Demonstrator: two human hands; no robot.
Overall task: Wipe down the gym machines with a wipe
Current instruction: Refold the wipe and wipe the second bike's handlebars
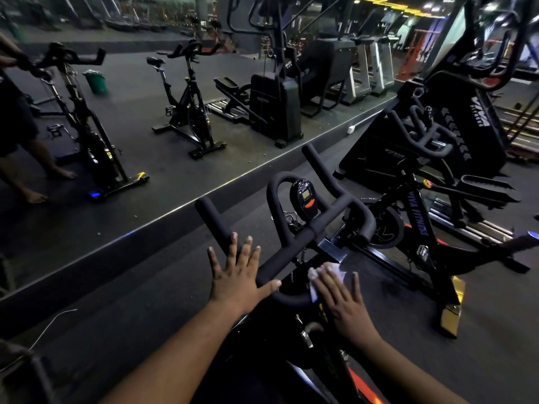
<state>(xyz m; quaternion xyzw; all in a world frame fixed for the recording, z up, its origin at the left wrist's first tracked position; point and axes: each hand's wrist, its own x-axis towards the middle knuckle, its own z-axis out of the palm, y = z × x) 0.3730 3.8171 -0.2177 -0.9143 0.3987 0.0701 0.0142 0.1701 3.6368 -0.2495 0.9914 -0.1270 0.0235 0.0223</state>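
A black spin bike's padded handlebar fills the middle of the head view, with a small console at its centre. My left hand lies flat with fingers spread over the left bar, its thumb touching the near curve. My right hand presses a crumpled white wipe with straight fingers against the bike's stem, just right of the near curve. The wipe's lower part is hidden under my fingers.
A wall mirror on the left reflects bikes, a green bin and a person's legs. A second black spin bike and a stair machine stand close on the right. Dark rubber floor lies to the left.
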